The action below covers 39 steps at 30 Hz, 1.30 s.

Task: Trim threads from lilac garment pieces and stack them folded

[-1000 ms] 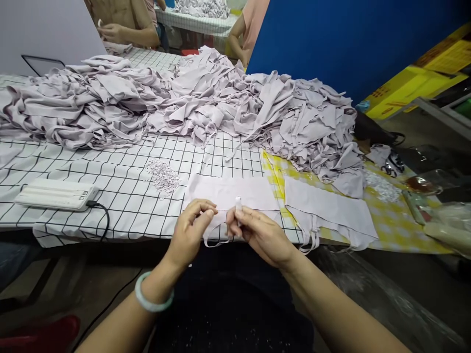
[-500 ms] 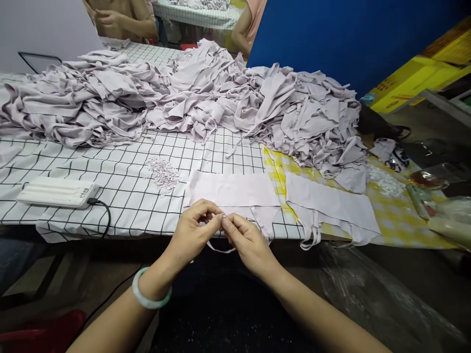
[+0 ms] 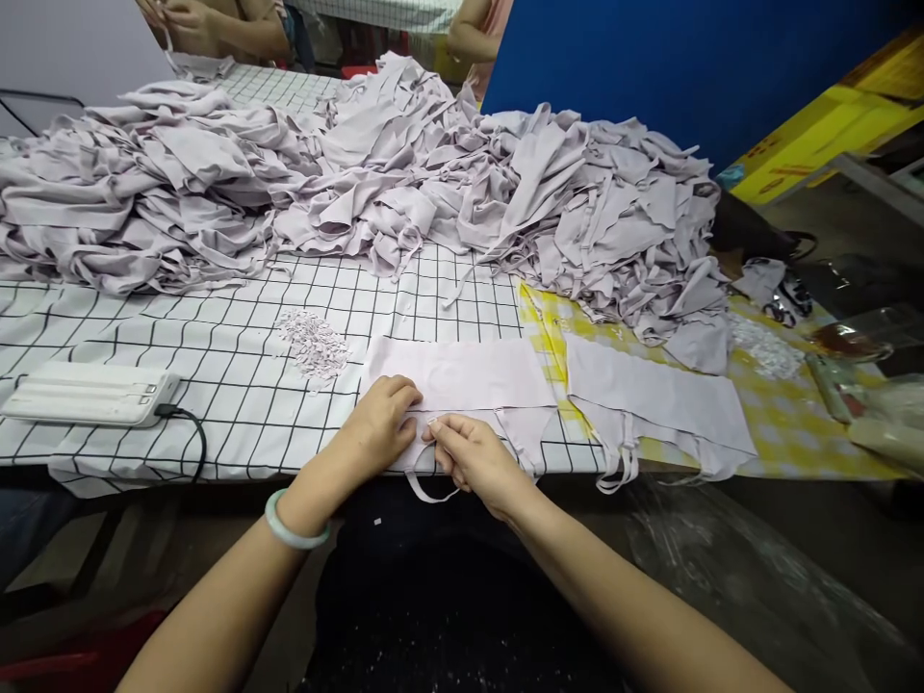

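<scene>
In front of me a pale lilac strap garment (image 3: 462, 371) lies flat at the table's front edge, a thin strap loop hanging over it. My left hand (image 3: 381, 423) rests on the garment's left part, its fingers curled at the fold in the fabric. Just right of it, my right hand (image 3: 469, 452) is closed in a pinch on a small white tag (image 3: 431, 421), held above the garment. Left of the garment lies a heap of small pale tags (image 3: 314, 345). A second lilac garment (image 3: 656, 395) lies flat to the right, straps hanging over the edge.
A large pile of lilac garments (image 3: 404, 183) spans the back of the table. A white power bank (image 3: 90, 395) with a black cable lies at left. Another white heap (image 3: 766, 348) sits on the yellow checked cloth (image 3: 786, 433). Beyond the pile, a co-worker's hands (image 3: 192, 24) show.
My hands, earlier together at the fingertips, have come apart. My left hand has gone down onto the garment; my right hand keeps its pinch, now with a small white tag showing.
</scene>
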{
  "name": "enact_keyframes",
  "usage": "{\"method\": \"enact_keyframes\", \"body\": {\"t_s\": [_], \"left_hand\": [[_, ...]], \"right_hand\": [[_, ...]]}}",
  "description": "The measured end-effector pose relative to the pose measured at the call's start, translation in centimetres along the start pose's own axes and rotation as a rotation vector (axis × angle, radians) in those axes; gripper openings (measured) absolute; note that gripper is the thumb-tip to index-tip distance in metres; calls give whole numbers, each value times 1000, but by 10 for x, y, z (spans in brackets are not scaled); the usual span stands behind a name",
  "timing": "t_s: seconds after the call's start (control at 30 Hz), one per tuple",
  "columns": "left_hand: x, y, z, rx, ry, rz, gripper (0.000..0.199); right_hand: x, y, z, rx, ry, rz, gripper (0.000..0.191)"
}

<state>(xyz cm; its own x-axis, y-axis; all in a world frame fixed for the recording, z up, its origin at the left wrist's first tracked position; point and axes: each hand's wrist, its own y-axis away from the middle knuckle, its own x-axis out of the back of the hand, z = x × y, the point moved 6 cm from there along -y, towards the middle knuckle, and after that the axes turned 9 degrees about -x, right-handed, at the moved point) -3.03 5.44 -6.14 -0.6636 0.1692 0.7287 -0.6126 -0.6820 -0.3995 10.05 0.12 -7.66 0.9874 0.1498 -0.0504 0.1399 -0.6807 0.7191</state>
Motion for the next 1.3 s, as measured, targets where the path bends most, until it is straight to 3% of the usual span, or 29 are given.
{"method": "enact_keyframes", "body": {"t_s": [0.1,0.2,0.33,0.47,0.73,0.97,1.3], "left_hand": [[-3,-4,-6,16,-11,43,20],[2,-8,-12,108,114,86,17],[8,-11,-19,259,298,28,19],[11,-13,-21,308,372,-35,21],[9,-14,-23,261,349,-73,21],[6,-15,-25,247,340,-79,20],[6,-15,-25,247,325,-71,20]], "right_hand": [[-3,-7,-6,-58,-26,-8,20],[-7,-12,-9,-100,-57,-29,17],[-13,-22,-12,-154,-97,-67,16],[-17,-28,-17,-219,-111,-76,16],[-8,-31,-23,-205,-181,-7,16],[-11,-32,-22,-249,-98,-57,15],[-6,-33,-26,-242,-156,-33,15]]}}
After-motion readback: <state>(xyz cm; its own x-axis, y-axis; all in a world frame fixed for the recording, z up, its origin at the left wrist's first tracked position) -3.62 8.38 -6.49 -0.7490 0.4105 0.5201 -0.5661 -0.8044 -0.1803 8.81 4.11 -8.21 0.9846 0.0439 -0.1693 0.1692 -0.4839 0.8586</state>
